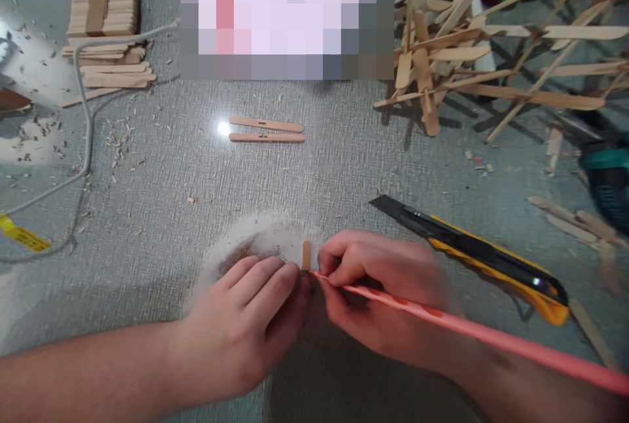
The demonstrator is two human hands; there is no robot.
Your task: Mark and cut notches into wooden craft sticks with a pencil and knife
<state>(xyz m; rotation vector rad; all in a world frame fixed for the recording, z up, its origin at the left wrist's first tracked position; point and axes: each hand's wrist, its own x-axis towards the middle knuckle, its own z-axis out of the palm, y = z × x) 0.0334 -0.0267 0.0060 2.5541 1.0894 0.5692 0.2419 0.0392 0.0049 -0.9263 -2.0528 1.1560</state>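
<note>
A pink pencil [496, 336] is pinched in my right hand [388, 292], its tip touching or very near a small wooden craft stick [306, 254]. The upper end of that stick stands out past my fingertips; its lower part is hidden. My left hand [240, 318] is bent over the table with its fingers together, holding the stick at its left side. Beyond my hands lie two craft sticks [268, 124] side by side, each with a small cut or mark at its middle. A black and yellow utility knife [472, 256] rests to the right of my right hand.
A banded bundle of craft sticks [118, 4] and loose sticks [118, 74] lie at upper left, beside a grey cable [86, 115]. A tangled craft-stick structure [442, 50] stands at upper right, near a teal and black tool [609, 174]. Wood shavings [120, 145] litter the table.
</note>
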